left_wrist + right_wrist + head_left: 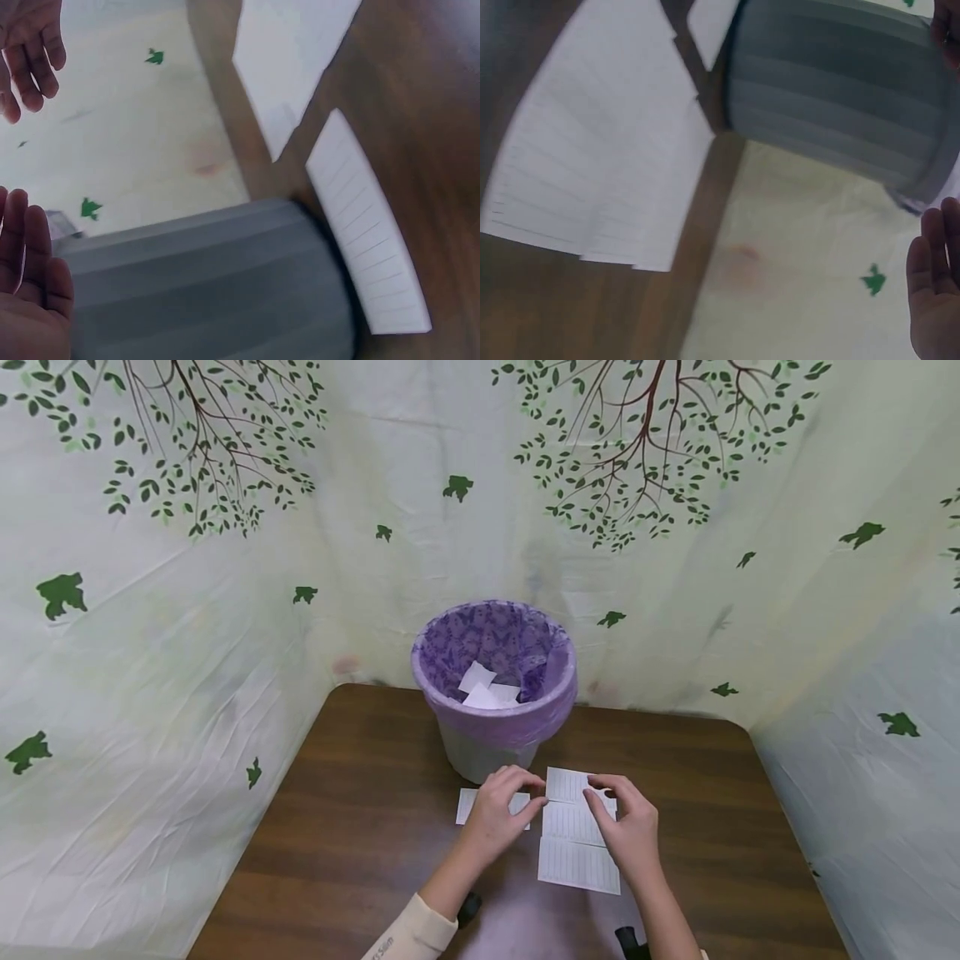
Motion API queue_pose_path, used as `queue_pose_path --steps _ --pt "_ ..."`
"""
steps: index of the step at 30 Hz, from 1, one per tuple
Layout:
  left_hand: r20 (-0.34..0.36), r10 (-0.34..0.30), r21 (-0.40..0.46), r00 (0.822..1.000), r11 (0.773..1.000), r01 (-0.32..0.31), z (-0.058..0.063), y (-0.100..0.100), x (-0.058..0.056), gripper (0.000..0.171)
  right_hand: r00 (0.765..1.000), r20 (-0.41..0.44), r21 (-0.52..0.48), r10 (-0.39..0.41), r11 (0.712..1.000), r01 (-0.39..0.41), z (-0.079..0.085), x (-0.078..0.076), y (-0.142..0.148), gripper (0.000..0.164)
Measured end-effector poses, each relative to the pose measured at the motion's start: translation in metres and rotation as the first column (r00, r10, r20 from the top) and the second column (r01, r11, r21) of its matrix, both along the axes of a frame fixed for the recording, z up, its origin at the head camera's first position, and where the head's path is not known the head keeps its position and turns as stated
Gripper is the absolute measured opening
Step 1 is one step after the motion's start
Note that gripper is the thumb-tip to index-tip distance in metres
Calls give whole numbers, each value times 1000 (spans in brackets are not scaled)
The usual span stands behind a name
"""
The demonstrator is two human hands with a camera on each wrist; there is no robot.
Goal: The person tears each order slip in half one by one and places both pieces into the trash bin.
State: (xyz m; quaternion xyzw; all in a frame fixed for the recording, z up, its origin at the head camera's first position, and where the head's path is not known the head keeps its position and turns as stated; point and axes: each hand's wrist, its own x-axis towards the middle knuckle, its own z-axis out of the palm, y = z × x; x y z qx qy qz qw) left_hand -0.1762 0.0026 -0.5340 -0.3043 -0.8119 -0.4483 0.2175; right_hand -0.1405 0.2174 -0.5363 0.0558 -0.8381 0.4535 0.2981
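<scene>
My left hand (498, 810) hovers over a small lined paper slip (468, 806), its fingers bent loosely and nothing between them. To its right, my right hand (630, 827) is held over a column of lined paper sheets (577, 862), thumb and fingers apart and gripping nothing. Three sheets show in that column, edge to edge or slightly overlapping. Behind the hands stands a grey waste bin (480, 752) with a purple patterned liner (495, 718) folded over its rim. Both wrist views show the palms with relaxed fingers, beside the grey bin wall (202, 292).
White paper pieces (480, 693) lie inside the bin. The brown wooden table (360, 827) meets a pale curtain (375, 585) printed with green leaves and branches at the back and sides. A dark strap or device (630, 943) is at the right wrist.
</scene>
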Motion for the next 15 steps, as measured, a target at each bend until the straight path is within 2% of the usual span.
queue_pose_path --steps 7,15 --pt "49 2 -72 999 997 1 -23 8 8 24 991 112 16 -67 998 66 -26 17 9 25" --pt "61 -31 -119 998 992 38 -42 17 12 25 978 172 52 -115 993 108 -46 33 18 24"
